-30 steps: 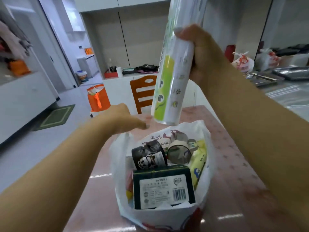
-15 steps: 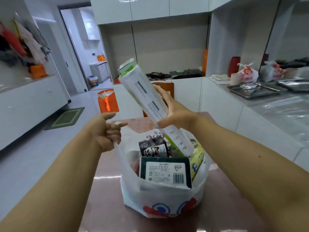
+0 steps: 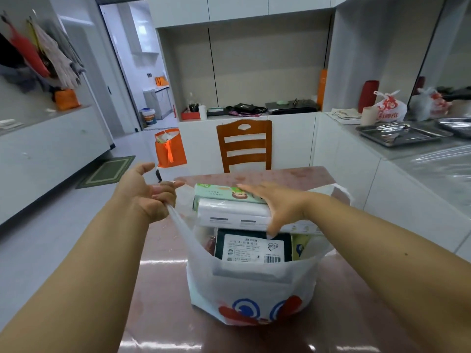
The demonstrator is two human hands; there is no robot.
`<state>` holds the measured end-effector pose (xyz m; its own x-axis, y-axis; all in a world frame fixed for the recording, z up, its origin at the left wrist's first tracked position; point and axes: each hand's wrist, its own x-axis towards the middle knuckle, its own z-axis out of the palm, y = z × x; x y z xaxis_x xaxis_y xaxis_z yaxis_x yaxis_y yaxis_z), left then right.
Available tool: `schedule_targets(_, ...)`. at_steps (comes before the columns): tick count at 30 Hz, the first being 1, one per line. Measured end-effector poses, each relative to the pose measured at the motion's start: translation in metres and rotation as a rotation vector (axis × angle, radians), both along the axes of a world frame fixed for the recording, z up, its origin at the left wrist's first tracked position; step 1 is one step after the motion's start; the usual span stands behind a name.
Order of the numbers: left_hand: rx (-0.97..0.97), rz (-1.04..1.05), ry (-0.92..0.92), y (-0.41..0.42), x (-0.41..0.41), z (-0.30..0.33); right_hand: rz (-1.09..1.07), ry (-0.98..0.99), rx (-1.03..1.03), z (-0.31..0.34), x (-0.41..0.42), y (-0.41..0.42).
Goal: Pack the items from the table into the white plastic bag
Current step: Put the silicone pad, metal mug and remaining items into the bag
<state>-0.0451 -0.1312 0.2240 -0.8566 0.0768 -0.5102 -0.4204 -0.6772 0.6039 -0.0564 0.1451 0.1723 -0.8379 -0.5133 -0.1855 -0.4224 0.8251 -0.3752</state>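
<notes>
White plastic bag [image 3: 244,289] with red and blue print stands on the glossy pinkish table [image 3: 356,314], near full. Left hand [image 3: 146,197] pinches the bag's left handle, pulling the mouth open. Right hand [image 3: 277,203], fingers straight, presses on the long clear-wrapped white roll pack [image 3: 233,212], which lies crosswise left-right atop the contents; the right hand is nearer, so seating it likely falls to that hand.

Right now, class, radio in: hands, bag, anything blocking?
Left hand grips bag handle. Right hand flat on roll atop white bag. Nothing blocking.
</notes>
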Motion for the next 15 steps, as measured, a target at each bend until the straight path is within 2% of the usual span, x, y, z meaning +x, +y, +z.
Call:
schedule_targets(5, -0.279, -0.113, 0.044, 0.031, -0.004, 0.016, 0.03, -0.006, 0.077, 0.012, 0.001, -0.013)
schedule_targets(7, -0.322, -0.098, 0.042, 0.037, -0.007, 0.016, -0.034, 0.059, -0.03, 0.022, 0.013, -0.009)
schedule_targets(9, -0.334, -0.083, 0.031, 0.038, -0.01, 0.015, -0.36, 0.399, -0.235, 0.032, 0.027, 0.011)
schedule_targets(10, -0.339, -0.079, 0.03, 0.038, -0.011, 0.014, -0.626, 0.564, -0.288, 0.036, 0.034, 0.028)
schedule_targets(11, -0.351, -0.079, 0.031, 0.038, -0.011, 0.013, -0.902, 0.607, -0.28, 0.036, 0.039, 0.046)
schedule_targets(12, -0.37, -0.079, 0.032, 0.039, -0.012, 0.013, -1.122, 0.489, -0.245, 0.034, 0.045, 0.061)
schedule_targets(13, -0.388, -0.08, 0.034, 0.04, -0.012, 0.013, -1.224, 0.297, -0.24, 0.028, 0.048, 0.071)
schedule_targets(15, -0.411, -0.09, 0.042, 0.042, -0.013, 0.013, -1.151, 0.026, -0.413, 0.012, 0.049, 0.072)
